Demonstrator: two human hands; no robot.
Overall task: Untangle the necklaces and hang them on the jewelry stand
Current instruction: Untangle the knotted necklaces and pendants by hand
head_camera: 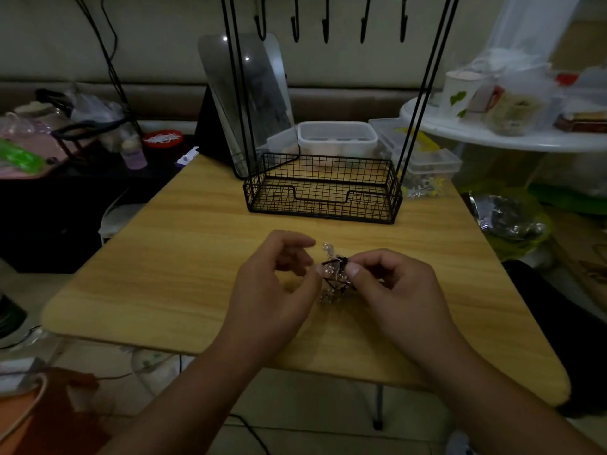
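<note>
A tangled clump of necklaces [333,274], clear beads and dark cord, is held just above the wooden table [184,257] near its front middle. My left hand [279,284] pinches the clump's left side with thumb and curled fingers. My right hand [397,287] pinches its right side between thumb and forefinger. Behind it stands the black wire jewelry stand [323,188], with a mesh basket at its base. A row of bare hooks [326,26] hangs from its top bar. How many necklaces are in the clump cannot be told.
A mirror [249,103] leans behind the stand at the table's back. Clear plastic boxes [338,137] sit behind and right of the basket. A white round table [512,133] with cups and bags is at the right. Clutter fills the dark left side.
</note>
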